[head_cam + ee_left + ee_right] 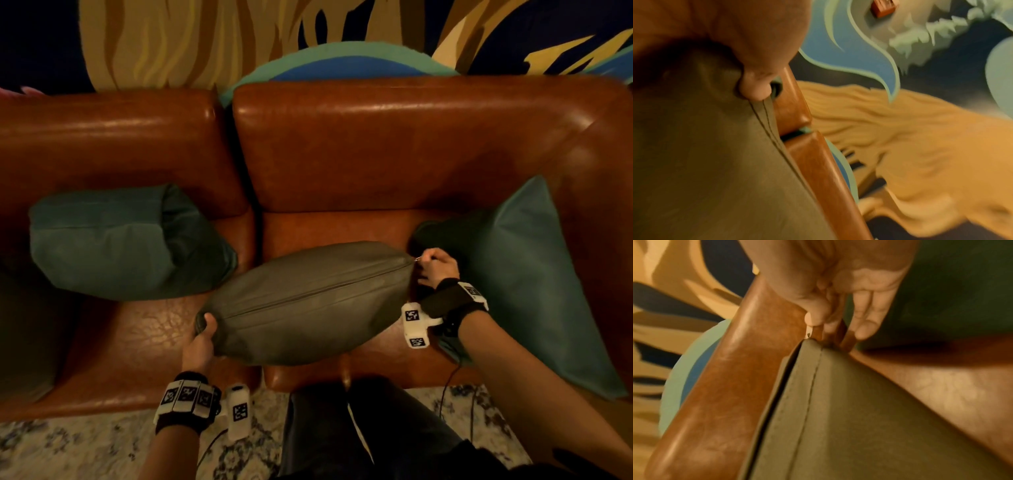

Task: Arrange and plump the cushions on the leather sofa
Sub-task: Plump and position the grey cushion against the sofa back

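Note:
A grey-olive cushion (305,305) lies edge-up across the brown leather sofa seat (342,226), its zipped seam facing me. My left hand (202,339) grips its near-left corner, the thumb (756,87) pressed into the fabric. At the far-right corner my right hand (436,265) pinches the small zip pull (808,332) between thumb and finger. The cushion (859,418) fills the lower part of the right wrist view. One teal cushion (123,240) lies slumped on the left seat. Another teal cushion (524,281) leans against the right armrest.
The sofa's two back cushions (394,144) stand behind, against a painted mural wall (205,37). A dark cushion edge (24,335) shows at the far left. A patterned rug (85,445) lies in front, with my dark trouser leg (359,428) against the seat edge.

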`<state>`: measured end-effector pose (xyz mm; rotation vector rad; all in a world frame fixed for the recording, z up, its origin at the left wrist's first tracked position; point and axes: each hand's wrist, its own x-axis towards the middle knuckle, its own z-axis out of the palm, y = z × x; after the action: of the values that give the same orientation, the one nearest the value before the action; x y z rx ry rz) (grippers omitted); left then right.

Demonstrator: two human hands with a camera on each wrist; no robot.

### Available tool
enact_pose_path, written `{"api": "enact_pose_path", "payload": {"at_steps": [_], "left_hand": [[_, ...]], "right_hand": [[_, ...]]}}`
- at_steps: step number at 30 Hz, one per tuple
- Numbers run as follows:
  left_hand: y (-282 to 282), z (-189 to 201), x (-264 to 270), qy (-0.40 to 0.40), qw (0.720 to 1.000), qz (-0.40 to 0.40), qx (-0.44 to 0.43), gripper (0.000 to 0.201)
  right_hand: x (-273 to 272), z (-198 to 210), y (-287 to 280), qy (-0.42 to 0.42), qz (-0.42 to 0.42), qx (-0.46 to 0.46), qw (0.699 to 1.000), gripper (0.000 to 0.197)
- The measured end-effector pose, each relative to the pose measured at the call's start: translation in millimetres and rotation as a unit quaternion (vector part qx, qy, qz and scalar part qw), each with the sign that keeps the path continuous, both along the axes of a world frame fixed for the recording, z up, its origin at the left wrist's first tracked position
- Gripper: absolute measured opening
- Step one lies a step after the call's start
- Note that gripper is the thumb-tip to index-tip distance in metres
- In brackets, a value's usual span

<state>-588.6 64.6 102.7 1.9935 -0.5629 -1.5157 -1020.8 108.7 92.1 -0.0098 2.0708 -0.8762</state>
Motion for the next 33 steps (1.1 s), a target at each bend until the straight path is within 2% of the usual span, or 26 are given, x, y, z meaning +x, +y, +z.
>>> {"api": "enact_pose_path", "payload": {"at_steps": [3,6,7,10,11,13,14,16,17,18,20,22,23,24,27,30,33], "left_hand": [[-1.6,0.9,-4.3,-0.013,0.999,-0.026,-0.013,0.036],[-6.4,4.1,-6.5,-0.088,0.995,-0.044,-0.031,0.039],[-7.4,4.3,-7.6,-0.128,0.99,-0.056,-0.035,0.04],[-8.2,12.2,-11.9,-0.257,0.96,-0.092,-0.055,0.035],[-8.4,15.3,-10.8,-0.276,0.954,-0.106,-0.055,0.034],[-9.2,23.8,-7.3,-0.285,0.949,-0.127,-0.049,0.036],[-8.8,29.1,-5.4,-0.281,0.95,-0.134,-0.042,0.037],[-7.6,36.3,1.0,-0.252,0.96,-0.116,-0.032,0.037],[-7.8,39.4,4.8,-0.229,0.967,-0.104,-0.031,0.038],[-8.9,41.0,6.2,-0.216,0.97,-0.106,-0.034,0.04],[-10.0,34.6,2.5,-0.222,0.963,-0.15,-0.036,0.05],[-9.9,24.1,-6.6,-0.259,0.941,-0.216,-0.019,0.056],[-9.3,19.5,-10.8,-0.282,0.929,-0.239,-0.007,0.054],[-9.9,16.8,-12.8,-0.304,0.918,-0.256,0.006,0.052],[-17.8,15.2,-11.6,-0.326,0.911,-0.251,-0.01,0.046],[-21.7,18.6,-12.7,-0.367,0.886,-0.284,-0.01,0.044],[-19.6,32.1,-35.3,-0.41,0.848,-0.33,0.06,0.057]], "right_hand": [[-15.6,-21.6,-1.5,-0.04,-0.011,-0.025,0.999,0.026],[10.4,10.3,-10.7,-0.055,-0.034,-0.032,0.997,0.017],[12.3,9.3,-9.9,-0.088,-0.04,-0.03,0.995,0.031],[20.6,21.4,-9.9,-0.169,-0.038,0.004,0.985,0.093],[21.6,26.0,-11.2,-0.157,-0.029,0.011,0.987,0.09],[23.0,38.0,-15.1,-0.055,0.039,0.009,0.998,0.038],[25.0,47.3,-16.3,0.027,0.106,0.018,0.994,0.024],[25.5,60.3,-19.8,0.164,0.203,-0.004,0.966,0.028],[23.4,65.2,-22.2,0.178,0.222,-0.021,0.958,0.035],[20.3,68.4,-24.7,0.166,0.235,-0.014,0.958,0.043],[14.1,56.0,-28.8,0.12,0.292,0.077,0.946,0.063],[19.5,43.2,-31.8,0.134,0.395,0.145,0.897,0.071],[21.9,35.1,-32.0,0.149,0.412,0.141,0.888,0.069],[22.9,30.9,-31.5,0.145,0.405,0.132,0.893,0.064],[12.6,35.0,-30.6,0.128,0.367,0.124,0.913,0.057],[8.4,42.0,-23.6,0.12,0.368,0.145,0.911,0.066],[30.3,51.7,-20.8,0.108,0.397,0.099,0.906,0.057]]}}
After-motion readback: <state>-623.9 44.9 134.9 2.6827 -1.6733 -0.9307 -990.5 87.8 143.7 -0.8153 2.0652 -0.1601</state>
